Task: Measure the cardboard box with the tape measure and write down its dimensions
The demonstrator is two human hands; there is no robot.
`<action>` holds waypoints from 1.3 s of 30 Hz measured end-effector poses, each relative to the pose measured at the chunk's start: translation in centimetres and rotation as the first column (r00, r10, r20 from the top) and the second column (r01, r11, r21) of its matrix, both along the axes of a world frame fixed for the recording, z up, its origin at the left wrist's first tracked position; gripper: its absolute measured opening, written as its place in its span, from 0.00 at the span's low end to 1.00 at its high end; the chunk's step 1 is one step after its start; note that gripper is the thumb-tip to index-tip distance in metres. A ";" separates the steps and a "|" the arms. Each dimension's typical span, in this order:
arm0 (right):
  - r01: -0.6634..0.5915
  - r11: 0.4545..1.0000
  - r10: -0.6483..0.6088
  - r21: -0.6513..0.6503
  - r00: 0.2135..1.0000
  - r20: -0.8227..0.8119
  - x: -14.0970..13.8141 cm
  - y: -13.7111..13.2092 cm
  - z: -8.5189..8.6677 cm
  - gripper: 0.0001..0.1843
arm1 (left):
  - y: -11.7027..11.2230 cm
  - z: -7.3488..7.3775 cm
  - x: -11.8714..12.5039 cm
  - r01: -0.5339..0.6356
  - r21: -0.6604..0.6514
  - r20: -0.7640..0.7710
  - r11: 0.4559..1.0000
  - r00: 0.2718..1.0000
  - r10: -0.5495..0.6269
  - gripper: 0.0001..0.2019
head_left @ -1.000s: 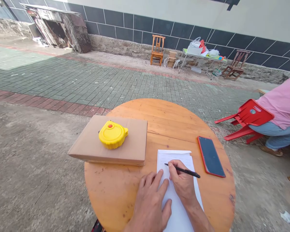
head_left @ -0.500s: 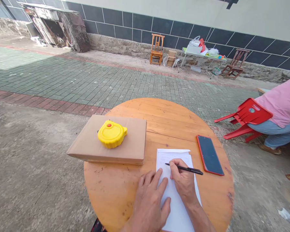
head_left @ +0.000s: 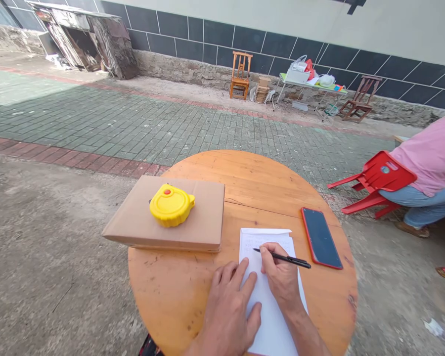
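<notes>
My right hand (head_left: 281,277) grips a black pen (head_left: 289,259), its tip over the upper part of a white sheet of paper (head_left: 269,316) that bears faint handwriting. Fingers spread, my left hand (head_left: 232,304) lies flat across the paper's left edge and the wooden table beside it. Left of the paper, a yellow tape measure (head_left: 171,205) with a red button rests on a closed cardboard box (head_left: 203,217). A phone (head_left: 322,237) with a red edge lies to the right of my right hand.
Everything sits on a round wooden table (head_left: 244,165). Off to the right, a person in a pink top (head_left: 430,153) sits on a red plastic chair (head_left: 381,173). Wooden chairs (head_left: 240,74) and a cluttered folding table (head_left: 311,84) stand along the far wall.
Both hands, the pen and the paper keep practically the same positions. The view has shifted very slightly, and the seated person appears a touch further left.
</notes>
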State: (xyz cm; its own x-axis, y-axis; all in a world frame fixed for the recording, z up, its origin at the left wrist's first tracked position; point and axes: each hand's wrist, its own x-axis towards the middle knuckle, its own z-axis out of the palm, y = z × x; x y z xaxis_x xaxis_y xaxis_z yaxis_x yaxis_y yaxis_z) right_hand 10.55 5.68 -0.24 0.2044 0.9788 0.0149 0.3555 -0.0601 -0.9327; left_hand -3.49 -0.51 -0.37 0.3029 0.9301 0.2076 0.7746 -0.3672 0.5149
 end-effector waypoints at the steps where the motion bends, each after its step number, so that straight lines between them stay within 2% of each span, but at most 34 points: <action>1: -0.001 1.000 0.001 -0.002 1.000 0.001 0.0 0.0 0.0 0.14 | 0.0 -0.1 0.0 -0.001 -0.002 0.001 1.000 1.000 0.001 0.19; 16: -0.002 1.000 0.000 0.026 0.997 0.073 -0.1 0.1 -0.2 0.14 | 0.1 -0.2 -0.1 0.002 -0.007 0.001 1.000 1.000 -0.002 0.19; 29: -0.022 1.000 0.022 -0.006 1.000 -0.010 0.1 0.2 0.0 0.14 | 0.0 -0.3 0.0 0.001 -0.016 -0.001 1.000 1.000 -0.001 0.20; 33: 0.039 0.999 -0.037 0.011 0.992 -0.118 0.6 0.2 -0.2 0.14 | -0.1 -0.3 0.1 -0.005 -0.035 -0.002 0.999 1.000 0.005 0.19; 39: 0.124 0.988 -0.112 0.089 0.985 -0.131 0.9 0.4 -0.5 0.13 | 0.0 0.1 0.0 -0.005 -0.076 0.014 0.997 1.000 0.006 0.18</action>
